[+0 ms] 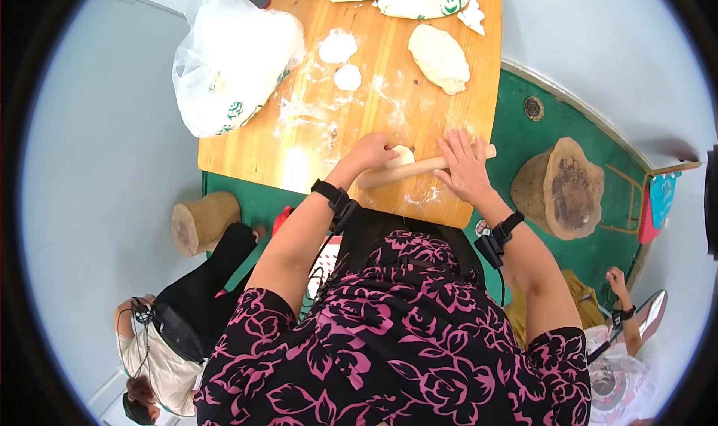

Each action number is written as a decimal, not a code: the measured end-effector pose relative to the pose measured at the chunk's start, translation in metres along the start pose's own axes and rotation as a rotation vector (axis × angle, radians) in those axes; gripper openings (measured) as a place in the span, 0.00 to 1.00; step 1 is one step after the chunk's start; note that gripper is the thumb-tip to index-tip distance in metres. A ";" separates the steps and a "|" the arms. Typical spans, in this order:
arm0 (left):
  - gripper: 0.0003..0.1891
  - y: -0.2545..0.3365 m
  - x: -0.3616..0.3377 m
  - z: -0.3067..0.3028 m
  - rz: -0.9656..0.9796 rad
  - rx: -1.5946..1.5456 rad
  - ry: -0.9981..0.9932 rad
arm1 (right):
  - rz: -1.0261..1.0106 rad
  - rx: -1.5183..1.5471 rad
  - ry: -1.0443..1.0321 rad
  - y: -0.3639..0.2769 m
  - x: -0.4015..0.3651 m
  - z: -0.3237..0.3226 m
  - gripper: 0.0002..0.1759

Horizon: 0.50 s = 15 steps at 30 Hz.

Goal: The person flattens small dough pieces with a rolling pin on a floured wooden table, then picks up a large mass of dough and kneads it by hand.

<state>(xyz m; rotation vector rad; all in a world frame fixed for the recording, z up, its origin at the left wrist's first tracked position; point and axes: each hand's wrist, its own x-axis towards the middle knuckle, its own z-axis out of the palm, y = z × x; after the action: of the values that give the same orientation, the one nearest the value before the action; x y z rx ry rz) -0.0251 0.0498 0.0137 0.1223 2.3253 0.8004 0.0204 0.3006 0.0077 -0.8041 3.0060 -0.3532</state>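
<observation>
Your head camera looks steeply down from above your patterned top [419, 336], facing out over the table [254, 157], whose far edge runs past the upper border. It sits close enough for your torso to fill the lower middle, yet its wide, round-rimmed view takes in both near corners of the table, your left hand [370, 154] and right hand [467, 173] by the near edge, and green floor [523, 130] past the right edge.

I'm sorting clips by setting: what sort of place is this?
Probably an informal room used for making dough food; home or workshop, I can't tell. The wooden table has white powder scattered on it, a large dough lump and a rolling pin, with cut wooden stumps standing nearby.
</observation>
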 end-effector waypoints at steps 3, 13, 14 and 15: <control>0.12 0.005 0.000 0.005 0.016 0.077 0.032 | -0.026 0.026 0.029 0.002 0.006 -0.004 0.34; 0.13 0.020 0.011 -0.015 0.075 0.124 -0.400 | -0.125 0.205 0.126 -0.003 -0.018 -0.007 0.19; 0.12 0.020 0.012 -0.017 0.071 0.199 -0.473 | -0.128 0.215 0.129 -0.004 -0.018 -0.008 0.19; 0.12 0.018 0.013 -0.014 0.120 0.197 -0.373 | -0.137 0.200 0.128 -0.005 -0.018 -0.006 0.20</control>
<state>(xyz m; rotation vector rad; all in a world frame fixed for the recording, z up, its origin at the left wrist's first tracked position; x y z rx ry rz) -0.0459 0.0602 0.0253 0.4610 2.0476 0.5484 0.0377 0.3069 0.0141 -1.0062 2.9701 -0.7222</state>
